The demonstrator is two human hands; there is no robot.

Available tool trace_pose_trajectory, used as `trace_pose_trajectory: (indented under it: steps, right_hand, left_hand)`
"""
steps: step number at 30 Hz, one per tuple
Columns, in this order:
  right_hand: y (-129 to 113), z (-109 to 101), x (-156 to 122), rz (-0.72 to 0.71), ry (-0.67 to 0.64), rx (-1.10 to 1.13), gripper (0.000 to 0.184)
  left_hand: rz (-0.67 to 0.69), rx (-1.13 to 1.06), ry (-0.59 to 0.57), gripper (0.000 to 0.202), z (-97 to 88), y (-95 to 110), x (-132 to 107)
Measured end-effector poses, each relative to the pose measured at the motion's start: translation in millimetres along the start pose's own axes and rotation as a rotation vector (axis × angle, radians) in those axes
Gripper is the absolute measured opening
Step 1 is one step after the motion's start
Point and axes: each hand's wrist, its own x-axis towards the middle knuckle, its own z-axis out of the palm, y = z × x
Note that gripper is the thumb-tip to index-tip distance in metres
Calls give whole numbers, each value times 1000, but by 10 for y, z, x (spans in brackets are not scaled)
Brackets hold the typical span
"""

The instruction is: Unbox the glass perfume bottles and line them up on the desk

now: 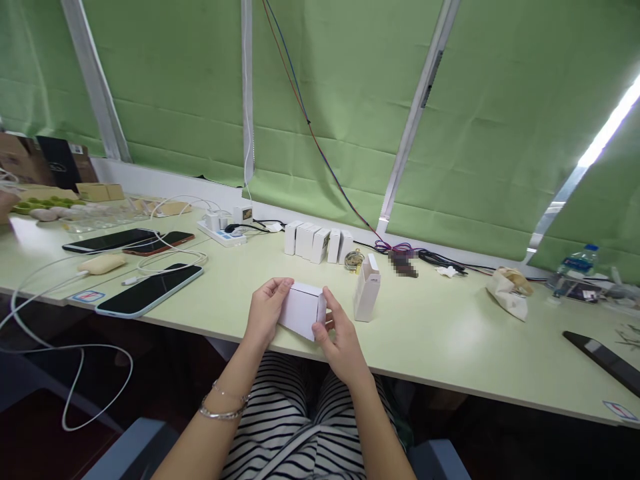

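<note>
Between my two hands is a small white box (301, 309), held sideways just above the table's front edge. My left hand (267, 310) grips its left end with the thumb on top. At its right end, the fingers and thumb of my right hand (341, 339) press on the end flap. A second white box (367, 293) stands upright to the right of my right hand, its top flap open. Farther back, several white boxes (313, 242) stand in a row, with a coiled metallic item (354, 260) beside them.
Phones (150, 291) and white charging cables lie at the left, near a power strip (221, 233). Black cables (440, 260) run along the back edge. Toward the right are a crumpled bag (507, 293), a water bottle (580, 262) and a black phone (603, 360).
</note>
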Motion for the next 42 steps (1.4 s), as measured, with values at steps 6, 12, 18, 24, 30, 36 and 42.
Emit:
trace_pose_trajectory:
  steps: [6, 12, 18, 24, 30, 36, 42]
  right_hand:
    - [119, 55, -11, 11, -64, -64, 80]
    - [162, 100, -22, 19, -70, -115, 89]
    - [158, 109, -12, -92, -45, -129, 89]
    - [140, 114, -27, -185, -7, -197, 84]
    - [117, 117, -38, -209, -11, -295, 93]
    - [132, 143, -48, -166, -33, -387, 100]
    - [127, 167, -39, -201, 12, -479, 91]
  left_hand:
    - [-4, -13, 5, 37, 17, 28, -20]
    - [15, -37, 26, 37, 12, 15, -5]
    - [2, -88, 40, 37, 1, -12, 23]
    - [4, -98, 28, 37, -11, -24, 26]
    - [1, -90, -22, 37, -10, -26, 22]
    - [19, -26, -59, 35, -9, -31, 7]
    - [14, 0, -91, 35, -21, -27, 2]
